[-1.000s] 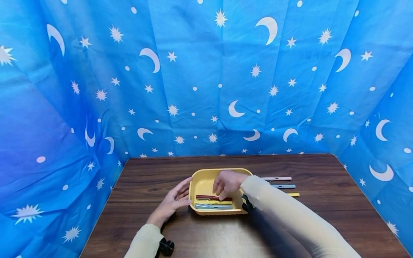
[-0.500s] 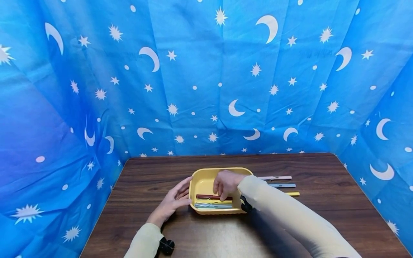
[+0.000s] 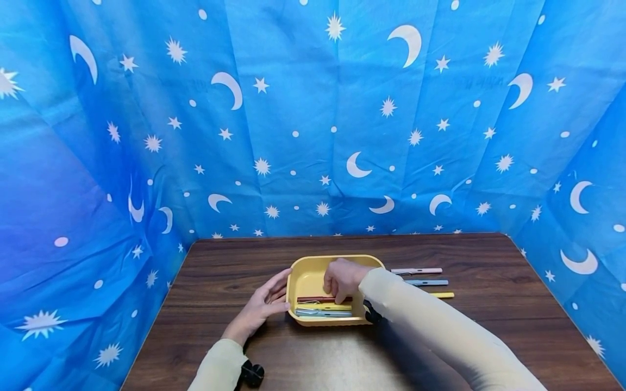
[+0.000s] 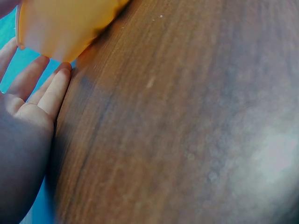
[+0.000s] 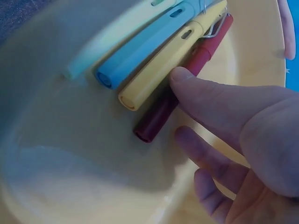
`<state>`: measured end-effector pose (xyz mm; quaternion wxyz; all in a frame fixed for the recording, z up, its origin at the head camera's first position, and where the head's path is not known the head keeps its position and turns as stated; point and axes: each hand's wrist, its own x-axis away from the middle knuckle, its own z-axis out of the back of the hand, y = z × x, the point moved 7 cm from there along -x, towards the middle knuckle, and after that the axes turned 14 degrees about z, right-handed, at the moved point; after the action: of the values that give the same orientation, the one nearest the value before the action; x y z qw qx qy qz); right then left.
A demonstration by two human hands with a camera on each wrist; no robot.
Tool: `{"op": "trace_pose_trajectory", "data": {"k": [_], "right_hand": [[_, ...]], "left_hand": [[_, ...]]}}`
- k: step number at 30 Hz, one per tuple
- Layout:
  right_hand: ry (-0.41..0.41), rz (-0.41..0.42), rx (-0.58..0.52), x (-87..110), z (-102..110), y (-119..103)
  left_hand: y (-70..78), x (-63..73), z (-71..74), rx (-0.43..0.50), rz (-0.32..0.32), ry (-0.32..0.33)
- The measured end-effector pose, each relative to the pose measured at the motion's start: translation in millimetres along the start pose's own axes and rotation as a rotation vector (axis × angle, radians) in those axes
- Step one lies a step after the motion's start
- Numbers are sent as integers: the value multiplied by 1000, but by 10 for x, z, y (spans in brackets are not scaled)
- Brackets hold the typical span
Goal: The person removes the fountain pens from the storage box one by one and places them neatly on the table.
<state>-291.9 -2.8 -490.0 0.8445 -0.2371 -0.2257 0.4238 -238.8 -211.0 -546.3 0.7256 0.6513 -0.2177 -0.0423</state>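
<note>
Inside the yellow tray (image 3: 305, 271), a red pen (image 5: 161, 109), a yellow pen (image 5: 156, 70), a blue pen (image 5: 140, 49) and a pale green pen (image 5: 112, 39) lie side by side, toward the near wall. My right hand (image 3: 342, 278) reaches into the tray from the right. In the right wrist view its thumb lies across the red pen, close by the yellow one, while the other fingers bend loosely apart from the thumb. My left hand (image 3: 261, 304) rests against the tray's left side, fingers spread along the outer wall.
To the tray's right, partly behind the right sleeve, lie a pink pen (image 3: 423, 270), a grey-blue pen (image 3: 432, 282) and another yellow pen (image 3: 444, 295). The brown wooden table (image 3: 235, 260) meets a blue curtain (image 3: 293, 152) with moons and stars on several sides.
My right hand and forearm have shifted slightly, with the thumb moving a little to the right along the red pen. The left hand and the tray stay put.
</note>
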Motion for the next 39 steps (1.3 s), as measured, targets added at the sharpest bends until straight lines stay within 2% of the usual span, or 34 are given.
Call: {"op": "trace_pose_trajectory", "data": {"k": [8,14,18,29,39], "right_hand": [[-5,25,40,5,-4,-11],[-1,78,53,23,0,-3],[27,116,62,39,16,7],[98,156,58,124,59,79],[193,256,38,209,121,84]], "left_hand": [[0,2,-4,6,0,-2],[-7,7,-6,8,5,-2],[-7,7,-4,11,5,0],[0,5,1,14,-14,-15],[1,1,1,9,-11,-10]]}}
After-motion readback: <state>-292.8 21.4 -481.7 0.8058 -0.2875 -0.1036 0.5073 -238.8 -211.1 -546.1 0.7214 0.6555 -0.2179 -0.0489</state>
